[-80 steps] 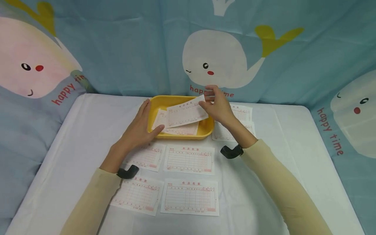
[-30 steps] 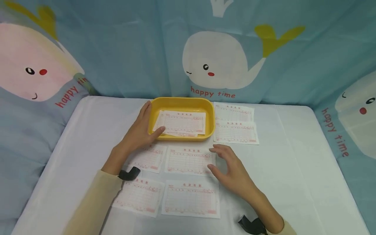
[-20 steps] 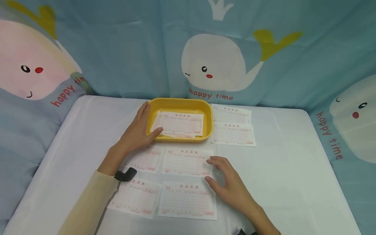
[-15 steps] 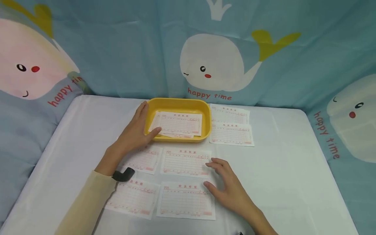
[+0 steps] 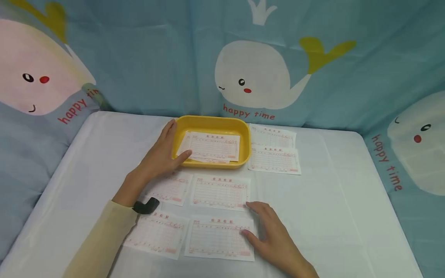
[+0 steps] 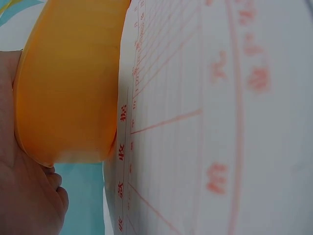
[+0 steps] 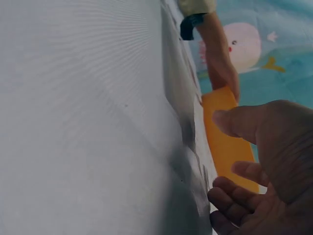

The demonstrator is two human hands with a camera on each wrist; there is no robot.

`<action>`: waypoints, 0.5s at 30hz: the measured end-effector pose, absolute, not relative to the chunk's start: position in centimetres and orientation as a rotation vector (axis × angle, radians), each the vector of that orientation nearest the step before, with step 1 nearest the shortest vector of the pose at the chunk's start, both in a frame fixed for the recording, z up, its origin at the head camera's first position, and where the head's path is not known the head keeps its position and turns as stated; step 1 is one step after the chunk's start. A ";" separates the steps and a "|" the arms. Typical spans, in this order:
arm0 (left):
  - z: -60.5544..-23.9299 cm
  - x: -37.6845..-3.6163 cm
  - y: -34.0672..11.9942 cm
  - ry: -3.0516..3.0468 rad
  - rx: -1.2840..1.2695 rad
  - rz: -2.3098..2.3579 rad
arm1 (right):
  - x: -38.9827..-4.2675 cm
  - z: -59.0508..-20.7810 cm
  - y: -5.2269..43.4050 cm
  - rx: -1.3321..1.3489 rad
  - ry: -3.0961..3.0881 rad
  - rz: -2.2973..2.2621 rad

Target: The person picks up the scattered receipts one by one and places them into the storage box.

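Observation:
My left hand [image 5: 158, 156] holds the left end of a yellow plastic tray [image 5: 213, 120], its thumb over the front rim. In the left wrist view, curled fingers [image 6: 57, 188] show by the tray wall [image 6: 73, 88]. Several printed receipt slips [image 5: 214, 146] lie stacked in the tray. My right hand [image 5: 274, 239] hovers with thumb and fingers parted at the right ends of two receipt slips, a rear one [image 5: 220, 192] and a front one [image 5: 219, 237]; nothing is between its fingers. Whether its fingertips touch the paper, I cannot tell.
Two overlapping slips [image 5: 274, 160] lie right of the tray. Two more, one rear [image 5: 170, 189] and one front [image 5: 156, 235], lie partly under my left forearm. The white-covered table [image 5: 333, 216] ends at a blue whale-print curtain [image 5: 156, 58].
My right hand has let go of a receipt slip, which now lies on top in the tray. It then came back toward the front slips. My left hand has stayed on the tray.

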State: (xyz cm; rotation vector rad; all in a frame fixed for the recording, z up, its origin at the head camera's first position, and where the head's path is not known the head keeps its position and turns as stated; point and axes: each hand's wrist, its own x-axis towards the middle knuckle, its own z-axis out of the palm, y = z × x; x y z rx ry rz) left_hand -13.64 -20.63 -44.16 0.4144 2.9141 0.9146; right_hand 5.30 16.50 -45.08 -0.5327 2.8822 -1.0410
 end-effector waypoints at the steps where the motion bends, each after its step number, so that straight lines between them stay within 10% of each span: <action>1: -44.1 -13.6 -20.7 2.917 0.410 0.916 | 5.3 -45.1 16.4 -0.542 2.890 -1.014; 15: -44.0 -13.2 -20.6 2.926 0.395 0.919 | 6.0 -45.3 16.2 -0.652 3.128 -0.665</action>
